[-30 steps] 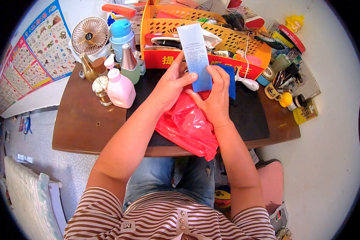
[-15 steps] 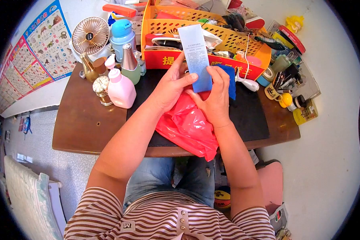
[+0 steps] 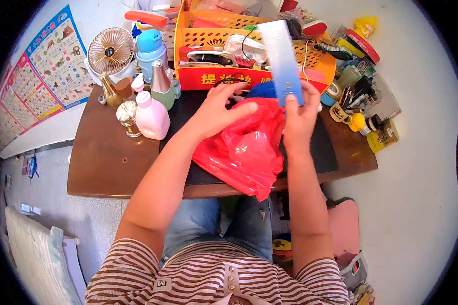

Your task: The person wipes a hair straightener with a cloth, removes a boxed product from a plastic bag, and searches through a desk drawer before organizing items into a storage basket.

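A slim white-to-blue box (image 3: 281, 61) stands tilted in my right hand (image 3: 301, 119), pinched at its blue lower end between thumb and fingers. My left hand (image 3: 220, 111) is open, thumb and fingers apart, over the upper left part of a red plastic bag (image 3: 244, 150). Whether it touches the bag is hard to tell. The crumpled bag lies on a black mat (image 3: 318, 152) and hangs slightly over the desk's front edge. Behind the bag, a dark blue item (image 3: 262, 90) shows partly between my hands.
Left on the brown desk (image 3: 107, 162) are a pink pump bottle (image 3: 152, 117), a green bottle with silver cap (image 3: 161, 86), a blue cup (image 3: 151, 53) and a fan (image 3: 111, 51). An orange organizer (image 3: 203, 38) crosses the back. A pen mug (image 3: 340, 113) stands right.
The box has moved right and upward in my right hand. My left hand has let go of it and opened over the bag.
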{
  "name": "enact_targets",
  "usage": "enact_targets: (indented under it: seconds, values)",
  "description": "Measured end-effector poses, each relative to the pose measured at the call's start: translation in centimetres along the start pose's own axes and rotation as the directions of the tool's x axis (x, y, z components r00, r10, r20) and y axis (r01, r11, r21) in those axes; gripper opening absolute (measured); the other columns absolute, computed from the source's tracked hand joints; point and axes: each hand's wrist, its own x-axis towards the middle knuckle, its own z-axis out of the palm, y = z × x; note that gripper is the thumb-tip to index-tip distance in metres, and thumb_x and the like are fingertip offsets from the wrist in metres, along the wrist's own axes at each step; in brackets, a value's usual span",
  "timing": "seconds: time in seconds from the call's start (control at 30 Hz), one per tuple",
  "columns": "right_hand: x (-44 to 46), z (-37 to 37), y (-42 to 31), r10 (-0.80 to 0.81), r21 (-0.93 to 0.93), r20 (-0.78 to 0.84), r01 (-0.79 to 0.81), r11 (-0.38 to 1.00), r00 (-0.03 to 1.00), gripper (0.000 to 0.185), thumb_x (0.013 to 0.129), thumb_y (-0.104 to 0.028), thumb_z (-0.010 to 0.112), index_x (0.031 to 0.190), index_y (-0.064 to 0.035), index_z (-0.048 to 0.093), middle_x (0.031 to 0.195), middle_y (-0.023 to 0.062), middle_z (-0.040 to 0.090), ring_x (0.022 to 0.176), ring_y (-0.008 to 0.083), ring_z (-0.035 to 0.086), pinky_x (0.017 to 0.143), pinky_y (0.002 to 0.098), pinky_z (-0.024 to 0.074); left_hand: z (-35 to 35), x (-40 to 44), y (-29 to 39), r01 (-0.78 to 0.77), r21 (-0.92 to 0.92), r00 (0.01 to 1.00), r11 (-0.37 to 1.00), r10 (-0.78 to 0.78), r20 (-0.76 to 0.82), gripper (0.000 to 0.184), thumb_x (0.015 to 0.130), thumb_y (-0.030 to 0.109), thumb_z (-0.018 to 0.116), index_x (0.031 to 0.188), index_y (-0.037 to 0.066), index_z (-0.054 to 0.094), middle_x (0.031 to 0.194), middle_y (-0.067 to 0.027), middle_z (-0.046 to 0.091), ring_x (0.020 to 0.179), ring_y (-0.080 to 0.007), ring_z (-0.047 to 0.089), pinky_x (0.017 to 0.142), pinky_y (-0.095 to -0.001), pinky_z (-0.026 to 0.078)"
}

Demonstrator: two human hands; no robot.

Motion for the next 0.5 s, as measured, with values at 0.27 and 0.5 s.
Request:
enact_targets:
  seconds: [0.27, 0.5]
  values:
    - [-1.1, -9.1, -8.5, 0.176, -0.201, 0.158, -0.143, 0.969, 0.972, 0.035, 0.085, -0.007, 0.054, 0.119, -0.0051, 0.056, 0.108, 0.0031, 0.059, 0.098, 0.013, 0.056, 0.088, 0.0275, 0.0441, -0.1, -0.6, 0.5, 0.067, 0.148, 0.997, 0.987, -0.061, -0.047, 0.026, 0.088, 0.018, 0.067, 0.106, 0.0, 0.069, 0.082, -0.004, 0.066, 0.076, -0.0102, 0.06, 0.074, -0.0259, 0.05]
    - [-3.5, -9.4, -15.8, 0.254, -0.657, 0.271, -0.015, 0.754, 0.929, 0.033, 0.081, -0.014, 0.062, 0.113, -0.0047, 0.058, 0.089, 0.0086, 0.061, 0.08, 0.0158, 0.056, 0.076, 0.0301, 0.0476, 1.4, -2.1, 2.9, -0.048, -0.106, 0.988, 0.993, 0.031, -0.151, 0.014, 0.097, 0.013, 0.061, 0.102, 0.001, 0.063, 0.085, 0.002, 0.062, 0.079, -0.0039, 0.056, 0.07, -0.0225, 0.047]
